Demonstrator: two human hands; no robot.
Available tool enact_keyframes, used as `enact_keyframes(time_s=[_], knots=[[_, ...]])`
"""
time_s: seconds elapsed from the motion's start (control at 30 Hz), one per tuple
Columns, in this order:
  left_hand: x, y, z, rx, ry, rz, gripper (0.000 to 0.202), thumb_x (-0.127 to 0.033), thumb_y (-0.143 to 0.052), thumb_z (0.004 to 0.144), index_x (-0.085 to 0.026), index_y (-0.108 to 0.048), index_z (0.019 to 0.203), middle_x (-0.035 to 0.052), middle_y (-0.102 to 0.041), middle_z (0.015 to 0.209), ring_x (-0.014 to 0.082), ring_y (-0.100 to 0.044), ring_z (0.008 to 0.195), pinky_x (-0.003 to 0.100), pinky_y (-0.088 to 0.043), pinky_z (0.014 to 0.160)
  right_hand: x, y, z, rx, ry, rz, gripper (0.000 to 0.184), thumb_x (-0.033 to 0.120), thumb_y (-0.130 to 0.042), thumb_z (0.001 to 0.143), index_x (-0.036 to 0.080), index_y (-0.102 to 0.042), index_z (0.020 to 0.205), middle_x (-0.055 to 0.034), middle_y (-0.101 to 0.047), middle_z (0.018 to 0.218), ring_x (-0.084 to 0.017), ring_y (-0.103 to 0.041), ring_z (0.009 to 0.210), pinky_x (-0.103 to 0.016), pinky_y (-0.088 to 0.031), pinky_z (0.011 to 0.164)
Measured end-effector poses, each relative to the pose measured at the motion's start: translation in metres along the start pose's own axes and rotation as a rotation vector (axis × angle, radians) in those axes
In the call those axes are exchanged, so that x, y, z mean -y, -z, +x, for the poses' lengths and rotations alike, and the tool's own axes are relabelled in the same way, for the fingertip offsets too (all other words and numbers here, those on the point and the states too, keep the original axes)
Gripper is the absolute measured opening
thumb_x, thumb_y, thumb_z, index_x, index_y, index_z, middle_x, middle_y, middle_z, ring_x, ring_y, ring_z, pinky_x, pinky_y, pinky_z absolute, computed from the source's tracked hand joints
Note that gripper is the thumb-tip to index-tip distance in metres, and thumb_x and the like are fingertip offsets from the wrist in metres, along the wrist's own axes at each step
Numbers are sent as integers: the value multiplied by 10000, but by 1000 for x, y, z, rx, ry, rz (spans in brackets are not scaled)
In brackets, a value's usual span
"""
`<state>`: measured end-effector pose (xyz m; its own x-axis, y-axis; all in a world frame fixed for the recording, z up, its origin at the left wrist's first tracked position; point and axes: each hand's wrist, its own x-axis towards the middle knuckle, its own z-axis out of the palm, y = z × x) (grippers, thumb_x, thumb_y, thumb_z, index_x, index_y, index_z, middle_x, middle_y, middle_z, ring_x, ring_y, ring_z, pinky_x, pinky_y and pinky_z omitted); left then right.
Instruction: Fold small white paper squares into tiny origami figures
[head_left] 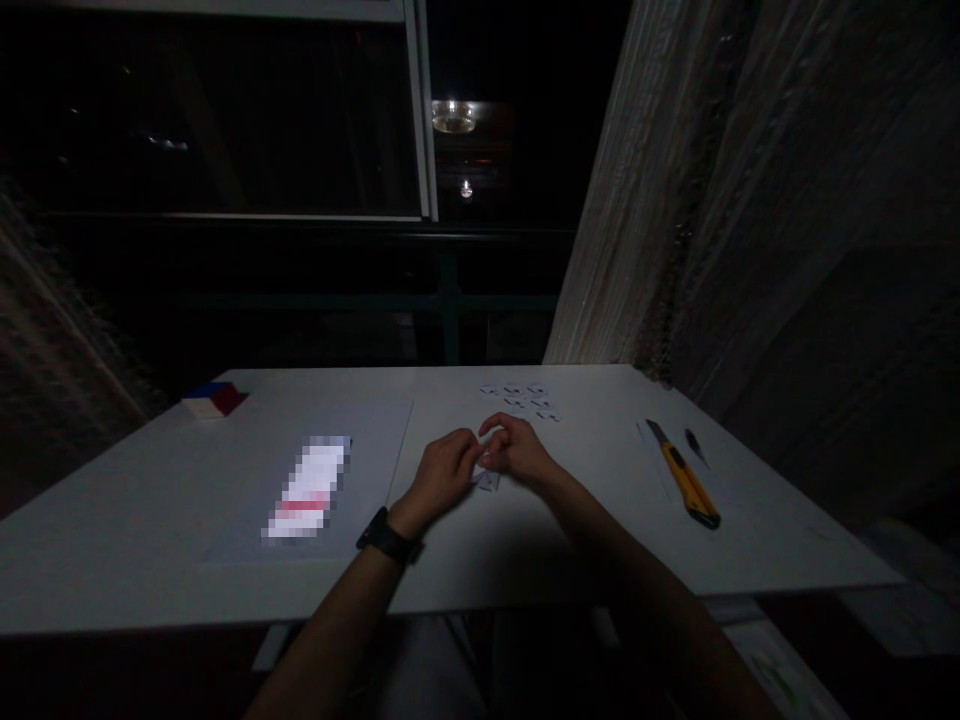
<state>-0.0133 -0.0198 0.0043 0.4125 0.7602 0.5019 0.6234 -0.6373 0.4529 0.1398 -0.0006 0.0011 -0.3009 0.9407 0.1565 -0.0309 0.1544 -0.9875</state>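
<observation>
My left hand (442, 470) and my right hand (519, 450) meet over the middle of the white table. Both have their fingers bent and closed on a small piece of folded paper (486, 480) with dark lines. Its upper part is hidden by my fingers, and its exact form is too dim to tell. My right index finger arches above the thumb. Beyond my hands, several small paper pieces (514, 402) with dark marks lie flat in loose rows. A black watch (386, 536) is on my left wrist.
On the left, a phone with a bright blurred screen (309, 490) lies on a pale sheet (379, 440). A blue, red and white cube (214, 400) sits at the far left. On the right lie a yellow utility knife (684, 475) and a small dark pointed object (696, 447).
</observation>
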Motion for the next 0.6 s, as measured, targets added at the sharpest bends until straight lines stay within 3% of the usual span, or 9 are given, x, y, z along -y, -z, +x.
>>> enact_keyframes(time_s=[0.23, 0.4, 0.6], knots=[[0, -1, -1, -4, 9, -9, 237, -264, -369, 852, -164, -525, 705, 9, -528, 656, 122, -471, 602, 238, -328, 566, -2, 2, -1, 92, 11, -16, 378, 130, -698, 440, 166, -545, 784, 113, -477, 445, -46, -418, 401, -164, -333, 417], [0, -1, -1, 18, -2, -10, 225, -275, -378, 851, -164, -529, 727, 14, -540, 670, 124, -485, 615, 237, -339, 577, -2, -2, -1, 20, -31, -31, 351, 102, -655, 443, 169, -547, 770, 121, -459, 413, -53, -416, 373, -181, -360, 420], [-1, 0, -1, -11, -21, 31, 238, -270, -364, 860, -167, -528, 721, 13, -527, 662, 123, -480, 607, 239, -331, 569, -3, -3, 0, -25, 41, -125, 306, 114, -658, 459, 170, -538, 734, 109, -487, 431, -53, -422, 383, -169, -349, 410]])
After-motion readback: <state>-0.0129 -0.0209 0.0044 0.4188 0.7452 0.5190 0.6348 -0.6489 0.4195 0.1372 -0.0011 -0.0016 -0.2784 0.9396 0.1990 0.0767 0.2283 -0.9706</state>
